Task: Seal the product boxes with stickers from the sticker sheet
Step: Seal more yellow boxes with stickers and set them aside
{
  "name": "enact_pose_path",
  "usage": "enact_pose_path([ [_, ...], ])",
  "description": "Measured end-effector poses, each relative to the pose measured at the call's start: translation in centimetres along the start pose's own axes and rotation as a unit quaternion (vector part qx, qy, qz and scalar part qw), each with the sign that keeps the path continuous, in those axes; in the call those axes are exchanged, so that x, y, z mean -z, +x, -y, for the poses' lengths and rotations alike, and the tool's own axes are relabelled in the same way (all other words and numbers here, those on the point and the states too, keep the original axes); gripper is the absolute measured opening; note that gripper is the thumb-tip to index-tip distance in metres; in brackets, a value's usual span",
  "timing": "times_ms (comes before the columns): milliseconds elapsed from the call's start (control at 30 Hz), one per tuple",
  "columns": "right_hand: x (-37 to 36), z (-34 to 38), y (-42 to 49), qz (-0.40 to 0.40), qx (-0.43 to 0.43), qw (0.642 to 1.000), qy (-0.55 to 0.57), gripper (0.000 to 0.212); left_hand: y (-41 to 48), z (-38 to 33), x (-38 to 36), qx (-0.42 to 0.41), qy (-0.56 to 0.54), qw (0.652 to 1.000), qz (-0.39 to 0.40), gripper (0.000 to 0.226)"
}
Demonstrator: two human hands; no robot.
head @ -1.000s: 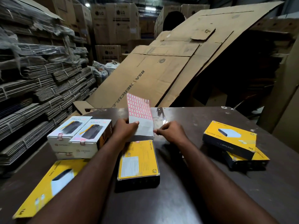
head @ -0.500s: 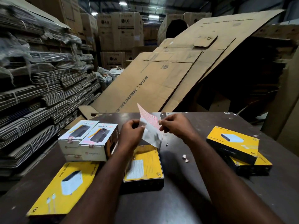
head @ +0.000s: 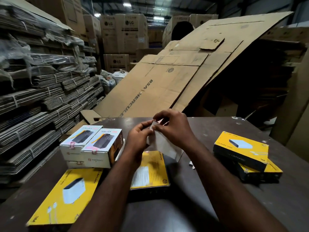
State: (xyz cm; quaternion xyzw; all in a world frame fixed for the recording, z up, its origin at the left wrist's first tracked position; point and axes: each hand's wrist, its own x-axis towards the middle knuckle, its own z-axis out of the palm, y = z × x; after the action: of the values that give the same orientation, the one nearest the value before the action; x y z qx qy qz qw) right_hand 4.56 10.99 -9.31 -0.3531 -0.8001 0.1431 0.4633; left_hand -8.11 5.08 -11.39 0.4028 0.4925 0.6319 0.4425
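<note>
Peeling seems in hand: the sticker sheet (head: pixel 164 148) is held over the table (head: pixel 209 126) by the left grip (head: pixel 138 141), its top edge pinched by the right grip (head: pixel 173 129). Next, the yellow box (head: pixel 153 171) beneath awaits sealing.

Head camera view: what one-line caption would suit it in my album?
Left hand and right hand pinch the sticker sheet above a yellow product box on the dark table, white boxes alongside.
</note>
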Motion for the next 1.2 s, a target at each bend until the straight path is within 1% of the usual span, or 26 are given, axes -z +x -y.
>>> enact_pose_path([
  [100,0.1,0.1,-0.1,-0.011,0.004,1.0,0.001,0.025,0.1,-0.2,0.1,0.005,-0.015,1.0,-0.009,0.025],
  [267,0.2,0.3,-0.1,-0.023,-0.006,1.0,-0.008,0.019,0.4,-0.3,0.4,0.002,-0.022,1.0,-0.015,0.018],
  [367,0.3,0.6,0.0,-0.012,-0.016,1.0,-0.012,0.018,0.7,-0.2,0.8,-0.028,0.013,1.0,-0.009,0.019],
  [467,0.3,0.9,0.1,-0.008,-0.024,1.0,0.005,0.015,1.1,-0.2,1.3,-0.07,0.05,0.996,-0.02,0.023],
  [700,0.5,1.4,0.2,-0.017,-0.018,1.0,0.007,0.01,0.9,-0.8,1.6,-0.128,0.082,0.988,-0.021,0.027],
  [900,0.9,2.1,0.2,-0.019,0.021,0.998,-0.061,0.008,1.3,-1.2,1.8,-0.175,0.166,0.97,-0.023,0.032],
  [1033,0.9,2.2,0.2,-0.023,0.03,0.996,-0.084,0.01,1.4,-1.5,2.0,-0.195,0.196,0.961,-0.021,0.031],
  [1200,0.8,2.4,0.0,-0.03,0.047,0.993,-0.1,0.013,1.2,-2.0,2.1,-0.191,0.19,0.963,-0.012,0.028],
])
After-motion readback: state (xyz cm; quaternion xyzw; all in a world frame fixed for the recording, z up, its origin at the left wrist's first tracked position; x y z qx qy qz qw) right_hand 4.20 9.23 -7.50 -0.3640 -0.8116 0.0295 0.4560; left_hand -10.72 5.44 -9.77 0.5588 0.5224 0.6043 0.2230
